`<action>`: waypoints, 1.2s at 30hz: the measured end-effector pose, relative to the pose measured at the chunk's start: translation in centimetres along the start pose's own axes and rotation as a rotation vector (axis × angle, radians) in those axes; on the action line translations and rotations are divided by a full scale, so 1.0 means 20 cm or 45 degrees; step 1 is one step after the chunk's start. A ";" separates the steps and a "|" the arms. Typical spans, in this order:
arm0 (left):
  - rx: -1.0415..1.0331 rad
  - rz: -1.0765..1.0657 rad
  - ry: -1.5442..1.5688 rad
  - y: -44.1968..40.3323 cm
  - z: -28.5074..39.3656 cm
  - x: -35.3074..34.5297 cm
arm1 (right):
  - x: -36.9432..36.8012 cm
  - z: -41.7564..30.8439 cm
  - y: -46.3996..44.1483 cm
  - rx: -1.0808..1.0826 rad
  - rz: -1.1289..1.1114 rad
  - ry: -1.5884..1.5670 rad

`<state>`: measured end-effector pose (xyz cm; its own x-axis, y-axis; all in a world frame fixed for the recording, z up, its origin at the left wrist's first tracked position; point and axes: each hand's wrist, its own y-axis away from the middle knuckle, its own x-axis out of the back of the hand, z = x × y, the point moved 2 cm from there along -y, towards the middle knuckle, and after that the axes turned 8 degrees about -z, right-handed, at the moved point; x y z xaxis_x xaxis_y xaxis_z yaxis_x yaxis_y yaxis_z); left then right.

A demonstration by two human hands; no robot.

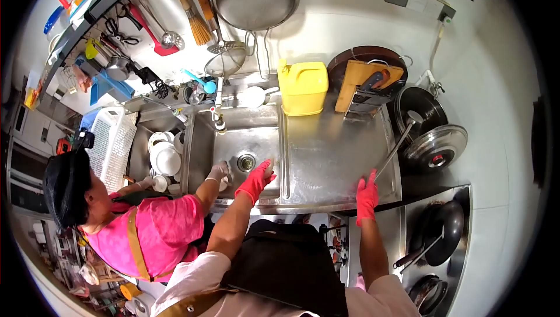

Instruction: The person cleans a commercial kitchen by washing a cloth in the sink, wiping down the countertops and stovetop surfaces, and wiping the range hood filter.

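Note:
My right hand, in a red rubber glove, grips the long handle of a metal ladle over the right end of the steel counter. The ladle's round head points up and away, near the dark pot. My left hand, also in a red glove, is over the front right part of the sink basin. Its fingers are closed around a small pale thing, whose kind I cannot make out. The drain lies just left of that hand.
At my left a co-worker's gloved hand reaches into the same basin. White dishes fill the left basin, beside a white basket. A yellow jug, knife rack and pot lid stand behind and right. A wok sits at front right.

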<state>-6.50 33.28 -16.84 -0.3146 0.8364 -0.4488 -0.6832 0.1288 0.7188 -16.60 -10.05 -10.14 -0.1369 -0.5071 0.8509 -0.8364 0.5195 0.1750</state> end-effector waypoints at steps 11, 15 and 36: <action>-0.927 0.415 -1.592 -0.04 0.02 0.17 | -0.02 0.34 0.96 -0.091 0.206 -0.412; -1.004 0.392 -1.843 0.13 0.06 0.10 | -0.24 0.64 1.31 -0.313 0.107 -0.652; -1.174 -0.886 -1.869 1.00 -1.20 -0.69 | -0.24 1.83 1.73 -0.726 0.369 -0.028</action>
<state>-31.73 11.53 -9.01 0.5456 0.5645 0.6194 -0.6770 0.7325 -0.0713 -64.32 -14.88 -26.23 -0.3310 -0.3020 0.8940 -0.3508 0.9189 0.1805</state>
